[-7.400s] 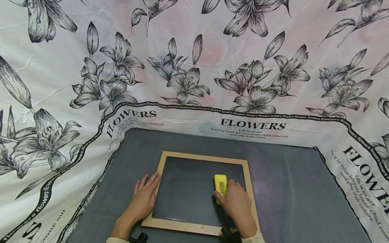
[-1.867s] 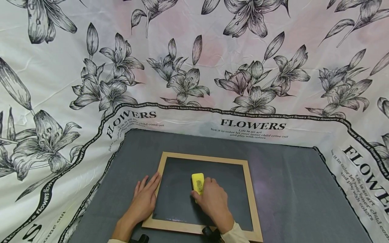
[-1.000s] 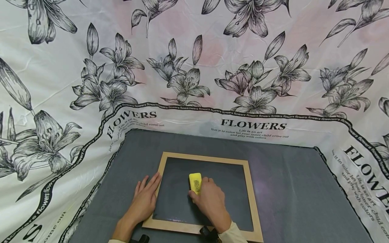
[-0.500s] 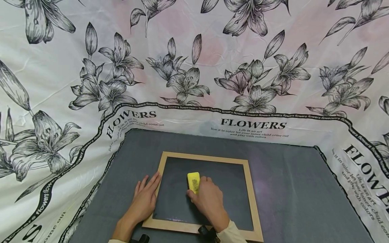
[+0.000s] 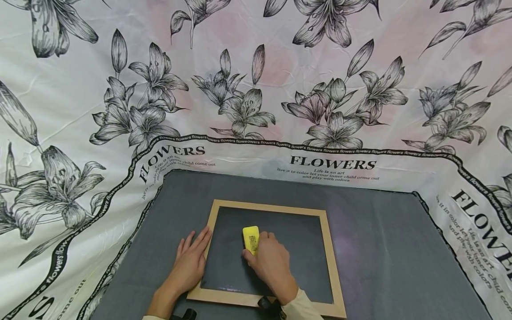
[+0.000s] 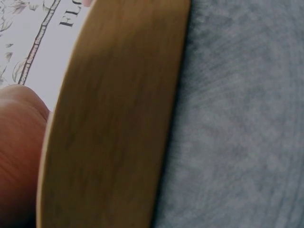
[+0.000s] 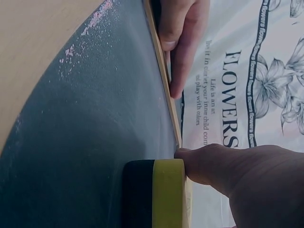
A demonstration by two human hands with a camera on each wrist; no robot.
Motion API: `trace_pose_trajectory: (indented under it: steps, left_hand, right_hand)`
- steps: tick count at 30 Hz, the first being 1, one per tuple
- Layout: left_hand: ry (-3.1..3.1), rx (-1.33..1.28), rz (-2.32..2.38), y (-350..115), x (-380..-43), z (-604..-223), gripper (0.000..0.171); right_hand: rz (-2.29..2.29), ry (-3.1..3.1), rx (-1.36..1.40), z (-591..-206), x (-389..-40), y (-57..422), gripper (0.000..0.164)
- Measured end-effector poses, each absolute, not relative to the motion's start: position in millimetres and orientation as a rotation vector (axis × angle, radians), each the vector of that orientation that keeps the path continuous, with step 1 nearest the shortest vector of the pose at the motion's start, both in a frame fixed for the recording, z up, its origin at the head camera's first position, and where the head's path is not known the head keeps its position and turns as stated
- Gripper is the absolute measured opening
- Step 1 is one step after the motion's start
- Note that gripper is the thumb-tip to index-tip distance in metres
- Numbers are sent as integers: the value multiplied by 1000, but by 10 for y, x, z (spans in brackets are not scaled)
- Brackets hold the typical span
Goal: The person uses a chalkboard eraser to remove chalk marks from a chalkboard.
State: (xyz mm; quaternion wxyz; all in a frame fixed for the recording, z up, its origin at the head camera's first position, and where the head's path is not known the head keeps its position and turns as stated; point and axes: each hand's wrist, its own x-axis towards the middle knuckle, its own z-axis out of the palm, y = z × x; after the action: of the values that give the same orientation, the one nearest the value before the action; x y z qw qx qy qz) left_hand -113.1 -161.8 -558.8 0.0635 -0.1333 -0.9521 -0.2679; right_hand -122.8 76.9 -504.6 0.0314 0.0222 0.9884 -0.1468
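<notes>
A chalkboard [image 5: 228, 262] in a light wooden frame [image 5: 272, 207] lies flat in the head view. My right hand [image 5: 274, 262] grips a yellow eraser [image 5: 250, 239] with a dark underside, pressed to the board left of its middle. The right wrist view shows the thumb [image 7: 213, 166] against the yellow top of the eraser [image 7: 167, 190]. My left hand [image 5: 188, 264] rests along the left side of the frame, fingers straight. In the left wrist view, part of that hand [image 6: 21, 152] shows beside the wooden frame [image 6: 114, 114].
Pinkish chalk crumbs [image 7: 97, 19] lie along one board edge in the right wrist view. A grey cloth surface [image 5: 384, 258] spreads under the board. Behind and beside it stretches white fabric printed with flowers [image 5: 248, 169]. Black wrist straps [image 5: 269, 304] show at the bottom.
My right hand has slid the eraser leftward across the board, from near its right side to left of the middle. The left hand stays at the frame.
</notes>
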Motion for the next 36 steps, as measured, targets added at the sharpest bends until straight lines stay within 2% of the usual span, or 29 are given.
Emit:
trace_pose_trajectory:
  steps: [36]
  left_hand:
    - [-2889,-398,-789,-1614,-1133,-5576,56]
  right_hand:
    - [-436,3044,-19,-5032,-1265,602,77]
